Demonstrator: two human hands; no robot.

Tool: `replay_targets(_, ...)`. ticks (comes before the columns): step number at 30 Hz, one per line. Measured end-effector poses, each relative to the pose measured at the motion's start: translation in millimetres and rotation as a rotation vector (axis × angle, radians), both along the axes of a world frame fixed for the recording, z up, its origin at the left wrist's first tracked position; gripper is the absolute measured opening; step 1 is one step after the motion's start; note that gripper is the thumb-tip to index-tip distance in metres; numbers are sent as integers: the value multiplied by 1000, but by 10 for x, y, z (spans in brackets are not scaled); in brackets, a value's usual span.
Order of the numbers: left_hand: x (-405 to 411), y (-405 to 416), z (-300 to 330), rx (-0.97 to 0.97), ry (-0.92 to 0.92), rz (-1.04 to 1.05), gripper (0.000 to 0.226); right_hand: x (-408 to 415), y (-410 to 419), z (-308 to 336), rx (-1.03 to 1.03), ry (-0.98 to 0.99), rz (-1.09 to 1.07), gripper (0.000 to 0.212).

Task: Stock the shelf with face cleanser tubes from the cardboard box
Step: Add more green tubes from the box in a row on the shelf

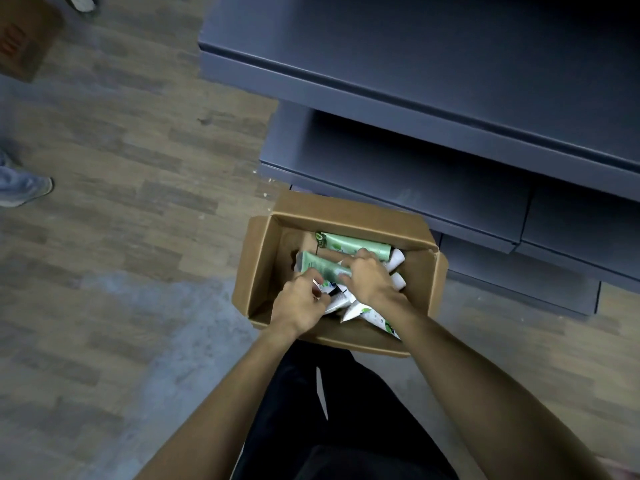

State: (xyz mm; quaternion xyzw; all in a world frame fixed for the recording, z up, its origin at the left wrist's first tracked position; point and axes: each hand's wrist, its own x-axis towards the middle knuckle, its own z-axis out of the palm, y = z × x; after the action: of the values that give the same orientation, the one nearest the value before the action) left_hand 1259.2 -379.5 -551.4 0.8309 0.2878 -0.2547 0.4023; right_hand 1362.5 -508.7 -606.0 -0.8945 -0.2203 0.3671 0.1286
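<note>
Green tube — within right grip

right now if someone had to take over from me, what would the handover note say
Left hand: down in the cardboard box, fingers curled among the white tubes; what it grips is hidden.
Right hand: in the box too, fingers curled on a green tube.
Another green tube lies along the far wall of the box; several white tubes lie loose underneath.
The box sits on the floor against the grey shelf.
Done: no tubes show on the shelf boards in view.
Left: lift the tubes out and set them on the shelf.
</note>
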Motion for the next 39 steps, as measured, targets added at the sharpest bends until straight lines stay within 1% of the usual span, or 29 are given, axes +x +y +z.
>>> replay_targets(3,-15,30,-10,-2,3,-1,23,-107,93,-40,-5,80,7,37)
replay_targets(6,-37,61,-29,1,10,-16,21,-226,184,-36,-45,47,133,28)
replay_targets(8,-55,83,-47,16,21,-15,19,-282,236,-26,-91,-28,229,32)
replay_targets(10,-77,109,-60,24,34,-6,19,-308,279,-21,-128,-67,276,39)
replay_targets(13,-103,143,-98,27,45,7,20,-300,288,8,-162,-70,283,39)
replay_targets(15,-108,163,-138,40,55,44,20,-294,235,36,-132,-89,238,41)
replay_targets(18,-76,168,-198,9,55,214,15,-295,108,118,-60,-143,87,45)
replay_targets(20,-23,139,-211,-65,59,328,16,-311,41,189,-24,-202,19,44)
replay_targets(21,17,120,-209,-145,67,425,21,-327,20,231,-6,-244,0,41)
replay_targets(23,119,82,-177,-378,84,686,33,-378,2,316,34,-341,-22,35)
replay_targets(25,211,47,-113,-585,74,886,37,-445,1,365,71,-429,-33,33)
replay_targets(27,265,7,-59,-703,27,1004,32,-503,11,393,96,-484,-50,34)
replay_targets(29,290,-29,-13,-717,-27,1054,33,-536,27,412,113,-497,-58,36)
replay_targets(31,301,-50,24,-698,-95,981,25,-545,24,444,150,-475,-83,45)
replay_targets(34,327,3,125,-621,-265,718,16,-510,-55,547,218,-403,-190,58)
replay_targets(35,344,45,181,-601,-330,626,16,-489,-108,584,235,-390,-228,61)
replay_targets(37,397,131,316,-556,-427,457,22,-431,-239,668,250,-345,-294,64)
replay_targets(39,461,210,453,-527,-465,357,28,-362,-362,769,244,-271,-310,62)
